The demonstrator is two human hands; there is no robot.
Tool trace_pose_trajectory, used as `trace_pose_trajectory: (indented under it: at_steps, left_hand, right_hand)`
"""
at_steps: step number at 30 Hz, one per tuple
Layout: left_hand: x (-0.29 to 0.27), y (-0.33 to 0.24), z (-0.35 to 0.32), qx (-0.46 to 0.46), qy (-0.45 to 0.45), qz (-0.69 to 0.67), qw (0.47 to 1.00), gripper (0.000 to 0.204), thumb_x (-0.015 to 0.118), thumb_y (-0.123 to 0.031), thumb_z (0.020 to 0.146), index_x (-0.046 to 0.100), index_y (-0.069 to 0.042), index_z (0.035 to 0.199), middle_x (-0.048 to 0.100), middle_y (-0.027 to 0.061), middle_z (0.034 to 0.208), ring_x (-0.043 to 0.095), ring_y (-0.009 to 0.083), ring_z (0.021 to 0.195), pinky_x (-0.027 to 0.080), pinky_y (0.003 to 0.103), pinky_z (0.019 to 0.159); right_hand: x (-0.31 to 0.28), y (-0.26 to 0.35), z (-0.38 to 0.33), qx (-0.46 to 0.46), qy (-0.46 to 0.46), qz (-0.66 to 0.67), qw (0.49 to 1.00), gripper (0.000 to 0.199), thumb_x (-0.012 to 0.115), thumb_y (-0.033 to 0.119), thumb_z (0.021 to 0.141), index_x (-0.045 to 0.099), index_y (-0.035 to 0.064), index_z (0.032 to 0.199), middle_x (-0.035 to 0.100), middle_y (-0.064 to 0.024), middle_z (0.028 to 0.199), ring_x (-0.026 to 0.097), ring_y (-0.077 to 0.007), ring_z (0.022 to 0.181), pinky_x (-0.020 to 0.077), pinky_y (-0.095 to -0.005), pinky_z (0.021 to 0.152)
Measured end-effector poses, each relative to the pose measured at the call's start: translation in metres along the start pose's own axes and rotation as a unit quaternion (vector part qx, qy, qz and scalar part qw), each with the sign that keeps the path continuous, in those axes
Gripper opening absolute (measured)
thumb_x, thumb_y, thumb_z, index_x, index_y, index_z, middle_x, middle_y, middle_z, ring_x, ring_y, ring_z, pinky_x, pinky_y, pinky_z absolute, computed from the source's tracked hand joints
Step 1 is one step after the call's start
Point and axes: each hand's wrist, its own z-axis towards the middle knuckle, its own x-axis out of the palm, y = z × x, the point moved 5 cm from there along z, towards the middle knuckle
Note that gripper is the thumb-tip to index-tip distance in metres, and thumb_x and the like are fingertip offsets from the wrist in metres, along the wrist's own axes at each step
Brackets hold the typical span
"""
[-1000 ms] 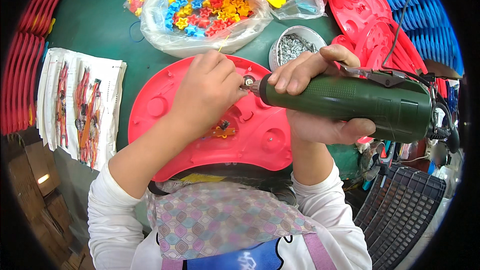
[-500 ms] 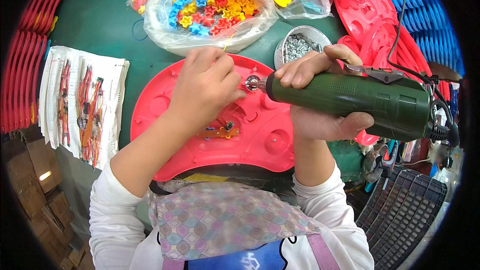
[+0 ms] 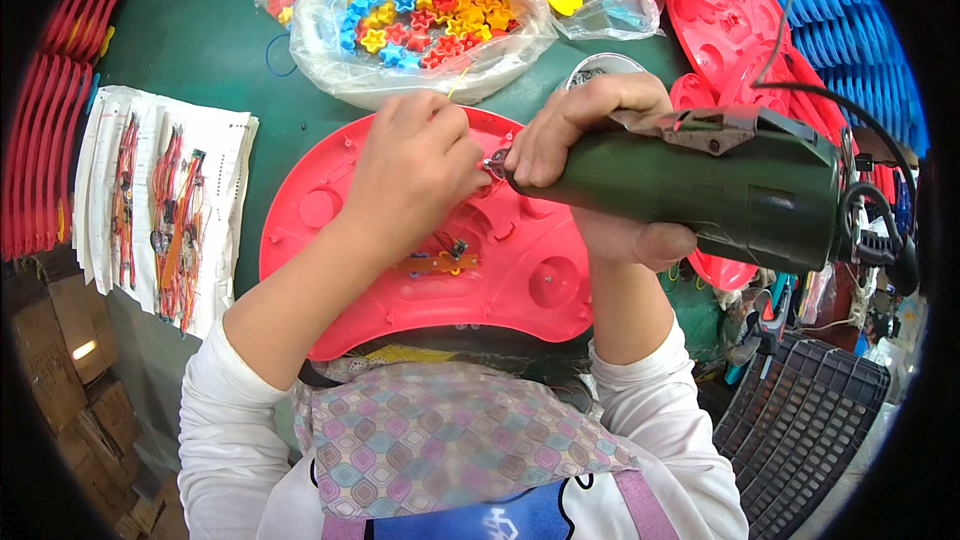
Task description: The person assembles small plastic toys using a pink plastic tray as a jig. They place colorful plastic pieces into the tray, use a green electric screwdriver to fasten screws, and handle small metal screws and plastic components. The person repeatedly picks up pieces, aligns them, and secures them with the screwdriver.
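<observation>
Bags and boxes around my bench

A clear plastic bag (image 3: 420, 15) of coloured star pieces lies at the table's far edge; brown cardboard boxes (image 3: 70, 380) stand off its left edge.

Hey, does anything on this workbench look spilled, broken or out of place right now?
Nothing stands out. The left hand steadies the pink plastic shell while the right hand holds the green electric screwdriver to it. The star pieces stay inside their clear bag, and the wire bundles lie in rows on paper.
</observation>
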Motion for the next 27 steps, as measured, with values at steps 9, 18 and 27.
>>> trace_pose_trajectory:
  at_steps: [9, 18, 27]
  left_hand:
    - [-0.062, 0.027, -0.004, -0.059, 0.039, -0.018, 0.997, 0.032, 0.064, 0.002, 0.078, 0.070, -0.006, 0.109, 0.064, 0.0108, 0.106, 0.056, 0.0328, 0.106, 0.048, 0.044, 0.096]
    - [-0.036, 0.024, 0.001, 0.148, 0.123, 0.120, 0.974, 0.010, 0.069, -0.007, 0.077, 0.072, -0.007, 0.086, 0.057, 0.0081, 0.136, 0.046, 0.0344, 0.136, 0.043, 0.048, 0.110]
    - [-0.146, 0.036, -0.067, -0.189, -0.028, 0.124, 0.974, 0.034, 0.074, -0.015, 0.086, 0.066, -0.004, 0.117, 0.067, 0.0184, 0.111, 0.064, 0.0388, 0.103, 0.049, 0.048, 0.093]
  right_hand:
    - [-0.080, 0.083, -0.072, -0.032, -0.137, 0.053, 0.989, 0.101, 0.045, 0.087, 0.088, 0.049, -0.0017, 0.137, 0.057, -0.0073, 0.072, 0.057, -0.0194, 0.064, 0.0509, -0.0358, 0.058]
    - [-0.129, 0.076, -0.179, 0.135, -0.270, -0.103, 0.948, 0.073, 0.048, 0.064, 0.103, 0.049, -0.0035, 0.132, 0.059, -0.0100, 0.076, 0.060, -0.0214, 0.068, 0.0535, -0.0382, 0.069]
    - [-0.073, 0.096, -0.196, -0.182, -0.307, -0.644, 0.677, 0.056, 0.071, -0.001, 0.093, 0.045, -0.0057, 0.142, 0.053, -0.0200, 0.136, 0.055, -0.0317, 0.121, 0.0458, -0.0444, 0.106]
